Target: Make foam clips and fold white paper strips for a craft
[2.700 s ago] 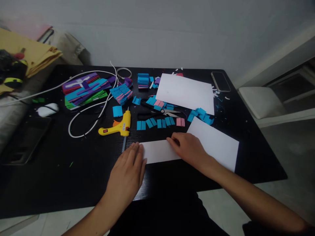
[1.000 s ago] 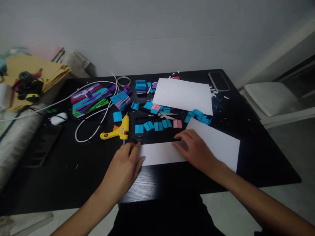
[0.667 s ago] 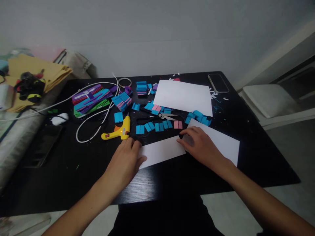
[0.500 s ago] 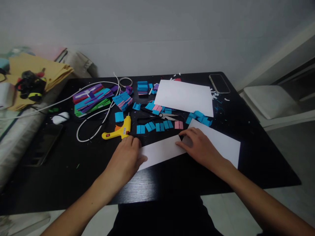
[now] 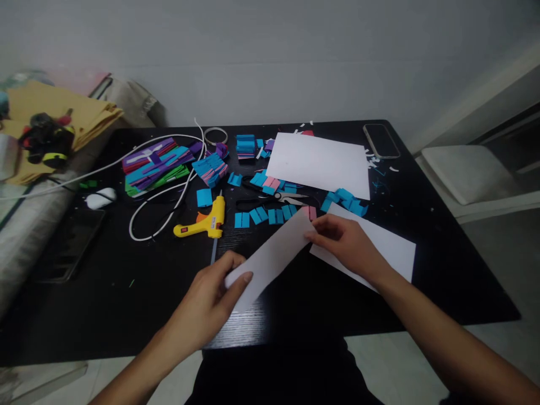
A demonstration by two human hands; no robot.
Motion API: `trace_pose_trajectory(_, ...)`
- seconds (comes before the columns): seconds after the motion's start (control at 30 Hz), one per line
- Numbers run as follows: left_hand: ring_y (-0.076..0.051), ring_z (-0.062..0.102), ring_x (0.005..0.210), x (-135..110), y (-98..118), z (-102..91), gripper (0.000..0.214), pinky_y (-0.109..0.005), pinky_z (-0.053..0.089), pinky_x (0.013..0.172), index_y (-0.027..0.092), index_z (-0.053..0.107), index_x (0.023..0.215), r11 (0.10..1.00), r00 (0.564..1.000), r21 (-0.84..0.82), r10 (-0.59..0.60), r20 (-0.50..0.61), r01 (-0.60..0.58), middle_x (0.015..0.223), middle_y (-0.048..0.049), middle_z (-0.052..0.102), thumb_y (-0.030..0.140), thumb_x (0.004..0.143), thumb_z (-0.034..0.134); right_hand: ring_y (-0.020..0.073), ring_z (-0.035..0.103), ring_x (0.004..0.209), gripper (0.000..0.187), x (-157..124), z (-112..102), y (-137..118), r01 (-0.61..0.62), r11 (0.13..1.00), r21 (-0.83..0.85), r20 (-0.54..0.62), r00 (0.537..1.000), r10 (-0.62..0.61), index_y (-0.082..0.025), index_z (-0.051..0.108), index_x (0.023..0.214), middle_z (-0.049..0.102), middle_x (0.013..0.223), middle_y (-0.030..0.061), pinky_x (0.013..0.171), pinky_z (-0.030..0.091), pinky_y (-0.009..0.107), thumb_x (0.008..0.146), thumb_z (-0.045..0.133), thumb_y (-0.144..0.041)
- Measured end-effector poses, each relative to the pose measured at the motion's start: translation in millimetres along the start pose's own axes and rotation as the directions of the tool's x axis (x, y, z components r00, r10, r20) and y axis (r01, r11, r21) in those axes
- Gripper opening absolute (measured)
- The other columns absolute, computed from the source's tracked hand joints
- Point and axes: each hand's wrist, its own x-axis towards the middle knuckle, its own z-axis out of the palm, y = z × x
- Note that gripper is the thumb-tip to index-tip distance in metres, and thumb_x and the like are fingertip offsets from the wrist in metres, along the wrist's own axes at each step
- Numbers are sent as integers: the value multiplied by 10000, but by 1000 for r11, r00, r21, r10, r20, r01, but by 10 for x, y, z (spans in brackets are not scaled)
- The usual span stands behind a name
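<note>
Paper strip (image 5: 272, 259), tilted, in 2 hands (image 5: 200, 304)

a long white paper strip (image 5: 272, 257) slants, gently bowed, held at both ends.

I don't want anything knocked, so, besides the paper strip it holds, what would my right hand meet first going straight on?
Probably the row of blue folded pieces, though your right hand might pass above them; its height is unclear.

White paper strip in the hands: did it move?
Yes, the white strip turned: its right end swung forward, now hiding part of the pink piece.
</note>
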Motion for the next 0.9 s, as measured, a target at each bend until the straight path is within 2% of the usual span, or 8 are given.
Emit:
trace_pose_trajectory(0.2,-185,646,937,6,138,-7,242,-327,520,874,207,655,947,956,931,-237,237,278,-173,1005,-47,678,395,1033,529,220,755,774,360,64,75,-93,15,966,259,37,999,-26,-206,683,896,786,840,41,768,620,400,724,891,-445)
trace_pose_trajectory(0.3,-198,666,1008,94,151,32,262,-349,547,912,215,649,1000,940,965,-298,218,145,-167,1075,-67,693,376,1068,454,205,759,773,300,71,153,-169,18,961,275,184,980,-71,-204,677,884,781,817,29,775,616,373,788,853,-427)
trace_pose_trajectory(0.4,-221,674,1134,194,111,117,261,-380,583,958,253,570,1274,937,987,-313,162,5,-152,1282,-96,664,364,1040,538,193,752,816,241,73,237,-234,27,960,277,274,956,-106,-200,679,885,777,917,43,764,620,353,846,802,-403)
trace_pose_trajectory(0.5,-247,585,1340,283,64,175,490,-415,554,1066,296,429,1482,948,976,-232,216,-41,-220,1504,-122,535,346,1020,583,151,719,790,187,73,312,-251,84,961,265,246,957,-152,-198,680,888,712,1202,77,723,622,335,865,766,-362)
trace_pose_trajectory(0.57,-249,537,1397,328,44,181,462,-431,509,1124,300,457,1472,948,963,-171,266,-43,-270,1535,-116,505,341,1027,574,131,689,762,166,67,344,-242,126,962,243,214,960,-180,-198,676,890,676,1234,76,718,609,329,867,750,-345)
trace_pose_trajectory(0.67,-252,563,1344,370,35,149,227,-435,489,1112,248,597,1230,943,955,-153,284,-90,-295,1464,-112,557,347,1026,579,145,647,737,175,49,348,-222,104,970,219,237,959,-156,-197,676,930,695,975,39,675,557,307,876,741,-350)
trace_pose_trajectory(0.77,-188,645,1003,409,45,84,179,-326,534,865,201,602,982,946,973,-235,201,-116,-224,1092,-61,667,379,1010,605,157,621,744,176,35,294,-206,70,978,194,269,955,-122,-183,677,915,665,832,14,669,509,298,880,736,-345)
trace_pose_trajectory(0.9,-110,458,650,510,63,-17,244,-236,388,594,193,604,908,954,991,-271,135,-5,-131,719,49,478,421,997,620,173,641,814,175,76,193,-186,47,983,180,337,935,-106,-181,696,979,692,924,34,718,506,311,866,730,-310)
